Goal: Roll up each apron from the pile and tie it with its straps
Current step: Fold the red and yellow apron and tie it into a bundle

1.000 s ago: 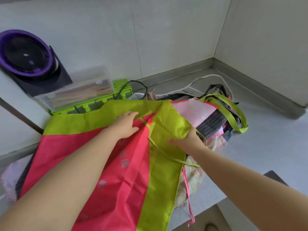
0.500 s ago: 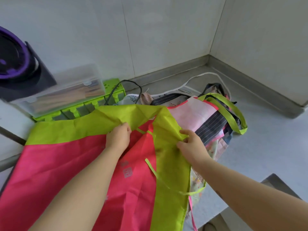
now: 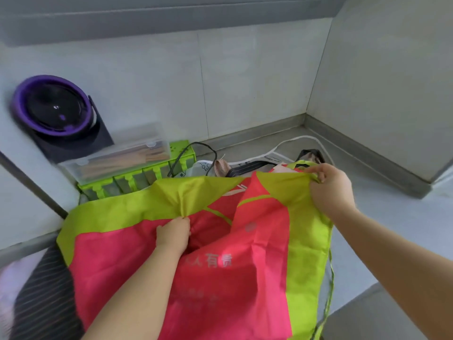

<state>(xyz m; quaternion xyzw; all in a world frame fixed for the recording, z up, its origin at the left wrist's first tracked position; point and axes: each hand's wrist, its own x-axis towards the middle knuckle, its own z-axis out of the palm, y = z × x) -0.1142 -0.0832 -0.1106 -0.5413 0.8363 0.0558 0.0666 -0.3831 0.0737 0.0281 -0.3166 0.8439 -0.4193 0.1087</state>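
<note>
Pink and lime-green fabric fills the lower half of the view: an apron (image 3: pixel 245 278) spread over a grey countertop (image 3: pixel 382 229) in a tiled corner. Its pink centre carries pale printed characters, and wide lime bands run along its top and right edges. The left hand (image 3: pixel 174 233) grips a bunch of the cloth where the lime band meets the pink, fingers curled into the fabric. The right hand (image 3: pixel 329 186) pinches the lime top edge at the far right corner and holds it raised. A thin lime strap (image 3: pixel 329 290) hangs down along the apron's right side. Behind the raised edge lies a pile of other aprons (image 3: pixel 247 165), striped and patterned, partly hidden. Dark striped cloth (image 3: pixel 46 298) shows at the lower left, under the apron. Against the back wall stand a lime-green organiser (image 3: pixel 137 179) with a clear plastic box (image 3: pixel 117 155) on top, and a round purple-rimmed device (image 3: pixel 52 106) beside them.
</note>
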